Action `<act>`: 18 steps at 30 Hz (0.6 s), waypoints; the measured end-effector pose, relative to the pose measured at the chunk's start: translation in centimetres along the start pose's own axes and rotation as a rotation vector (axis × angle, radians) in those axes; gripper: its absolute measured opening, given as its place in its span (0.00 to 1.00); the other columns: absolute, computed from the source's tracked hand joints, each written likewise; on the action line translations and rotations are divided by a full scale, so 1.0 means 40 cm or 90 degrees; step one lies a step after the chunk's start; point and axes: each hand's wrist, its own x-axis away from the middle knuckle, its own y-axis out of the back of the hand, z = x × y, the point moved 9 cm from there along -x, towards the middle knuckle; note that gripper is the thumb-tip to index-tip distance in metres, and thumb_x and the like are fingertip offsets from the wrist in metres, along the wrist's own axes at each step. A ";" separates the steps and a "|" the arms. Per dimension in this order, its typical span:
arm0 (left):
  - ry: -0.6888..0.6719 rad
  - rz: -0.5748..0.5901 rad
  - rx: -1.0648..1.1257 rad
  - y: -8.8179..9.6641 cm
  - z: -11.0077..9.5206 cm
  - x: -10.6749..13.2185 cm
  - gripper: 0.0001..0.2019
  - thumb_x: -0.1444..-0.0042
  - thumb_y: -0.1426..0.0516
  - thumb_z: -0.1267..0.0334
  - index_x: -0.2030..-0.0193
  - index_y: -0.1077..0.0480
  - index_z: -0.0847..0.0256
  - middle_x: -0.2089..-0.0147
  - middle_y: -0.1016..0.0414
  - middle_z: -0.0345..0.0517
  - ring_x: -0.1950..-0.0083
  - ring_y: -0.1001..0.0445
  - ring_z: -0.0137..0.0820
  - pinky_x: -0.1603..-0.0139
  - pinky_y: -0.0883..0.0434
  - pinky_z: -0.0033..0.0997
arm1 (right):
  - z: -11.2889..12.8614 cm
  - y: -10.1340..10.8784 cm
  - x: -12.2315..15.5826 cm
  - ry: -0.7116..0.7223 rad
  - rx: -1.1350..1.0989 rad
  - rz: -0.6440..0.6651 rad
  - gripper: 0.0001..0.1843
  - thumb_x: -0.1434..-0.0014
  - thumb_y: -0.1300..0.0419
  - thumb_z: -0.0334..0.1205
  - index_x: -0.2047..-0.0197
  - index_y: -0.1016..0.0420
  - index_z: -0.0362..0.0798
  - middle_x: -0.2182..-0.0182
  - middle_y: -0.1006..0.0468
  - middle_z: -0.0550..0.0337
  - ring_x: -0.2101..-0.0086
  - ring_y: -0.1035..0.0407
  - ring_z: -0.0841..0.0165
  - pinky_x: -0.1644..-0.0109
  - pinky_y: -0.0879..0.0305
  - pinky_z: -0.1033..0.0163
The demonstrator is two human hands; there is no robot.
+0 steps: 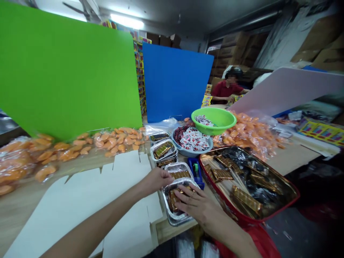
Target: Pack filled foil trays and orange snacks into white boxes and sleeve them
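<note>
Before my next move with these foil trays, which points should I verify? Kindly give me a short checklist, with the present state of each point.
1. Right hand on the nearest foil tray: ok.
2. Left hand at the rim of the second foil tray: ok.
3. Gold packets filling the nearest tray: cannot tell, the right hand covers them.
4. Blue tape dispenser beside the trays: ok.
5. White cardboard blank lying flat: ok.
6. Green bowl level: not ok, it looks tilted.
</note>
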 end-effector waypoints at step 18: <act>0.095 -0.184 0.002 0.262 0.113 0.167 0.21 0.53 0.46 0.47 0.66 0.29 0.65 0.71 0.27 0.45 0.70 0.33 0.29 0.70 0.38 0.26 | -0.160 -0.016 -0.121 -0.050 0.033 -0.081 0.35 0.45 0.45 0.47 0.37 0.54 0.54 0.39 0.49 0.57 0.38 0.65 0.64 0.39 0.73 0.41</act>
